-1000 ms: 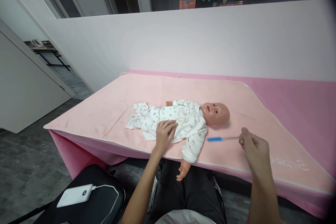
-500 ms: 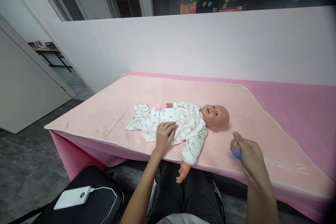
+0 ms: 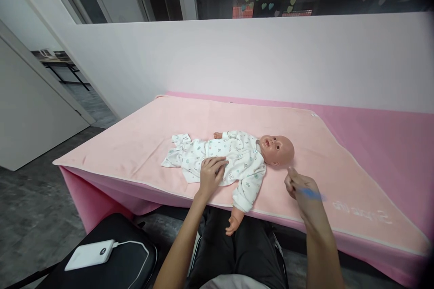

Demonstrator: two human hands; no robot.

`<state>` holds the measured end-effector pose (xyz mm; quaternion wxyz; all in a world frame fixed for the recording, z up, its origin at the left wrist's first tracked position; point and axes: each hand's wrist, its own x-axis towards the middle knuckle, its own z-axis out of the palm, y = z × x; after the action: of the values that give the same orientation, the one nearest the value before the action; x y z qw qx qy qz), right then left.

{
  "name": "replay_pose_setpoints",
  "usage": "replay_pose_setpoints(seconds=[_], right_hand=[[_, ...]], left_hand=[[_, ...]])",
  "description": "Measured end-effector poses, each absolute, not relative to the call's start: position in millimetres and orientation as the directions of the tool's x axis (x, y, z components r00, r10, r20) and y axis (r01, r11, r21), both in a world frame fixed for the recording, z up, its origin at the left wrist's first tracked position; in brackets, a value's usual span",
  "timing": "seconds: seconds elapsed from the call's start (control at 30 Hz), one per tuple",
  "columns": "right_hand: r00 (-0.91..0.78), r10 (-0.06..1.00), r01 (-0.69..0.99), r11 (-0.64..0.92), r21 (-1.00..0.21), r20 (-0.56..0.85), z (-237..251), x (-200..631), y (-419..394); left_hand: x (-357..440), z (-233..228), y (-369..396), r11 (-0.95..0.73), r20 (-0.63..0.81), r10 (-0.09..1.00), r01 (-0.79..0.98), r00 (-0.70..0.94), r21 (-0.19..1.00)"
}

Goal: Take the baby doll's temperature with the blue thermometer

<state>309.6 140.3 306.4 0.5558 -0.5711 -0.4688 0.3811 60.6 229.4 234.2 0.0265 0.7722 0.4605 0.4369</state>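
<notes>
A baby doll [image 3: 277, 150] lies on its back on a pale pink blanket [image 3: 135, 131], its head to the right. It is dressed in a white printed romper [image 3: 233, 151], and its near arm [image 3: 234, 221] hangs over the blanket's edge. My left hand [image 3: 212, 174] rests on the doll's belly, fingers loosely spread and lying on the cloth. Beside the doll's head, my right hand [image 3: 303, 194] is raised and closed, thumb pressed to the fingers. A small blue object [image 3: 311, 193] shows at that hand, smeared by motion; its kind cannot be made out.
Under the blanket is a darker pink cover [image 3: 396, 144] that drapes off the table. A white power bank [image 3: 90, 255] with a cable lies on a black seat [image 3: 129, 239] at my left. Behind the table rises a white wall [image 3: 237, 58] with a window above.
My right hand has moved left, closer to the doll's head, and the blue blur has shifted against it. My left hand stays on the doll's belly.
</notes>
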Motion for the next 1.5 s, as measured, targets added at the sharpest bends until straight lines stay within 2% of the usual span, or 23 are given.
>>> replay_pose_setpoints(seconds=[0.2,0.37,0.5,0.87,1.1,1.5], right_hand=[[0.09,0.996,-0.132,0.004,-0.991,-0.008,313,303,138],[0.135,0.991,-0.265,0.037,-0.963,0.001,324,303,128],[0.107,0.994,-0.334,0.037,-0.942,0.001,330,306,126],[0.227,0.974,-0.18,0.045,-0.983,0.003,325,300,151],[0.176,0.983,-0.143,0.083,-0.986,0.057,331,293,172],[0.229,0.968,-0.108,0.133,-0.985,0.105,339,291,164]], left_hand=[[60,234,229,-0.574,0.643,0.74,0.683,0.198,0.451],[60,234,229,-0.576,0.645,0.737,0.685,0.2,0.446],[60,234,229,-0.57,0.64,0.742,0.69,0.199,0.446],[60,234,229,-0.57,0.642,0.742,0.686,0.195,0.451],[60,234,229,-0.569,0.642,0.743,0.682,0.188,0.459],[60,234,230,-0.572,0.645,0.739,0.685,0.192,0.452]])
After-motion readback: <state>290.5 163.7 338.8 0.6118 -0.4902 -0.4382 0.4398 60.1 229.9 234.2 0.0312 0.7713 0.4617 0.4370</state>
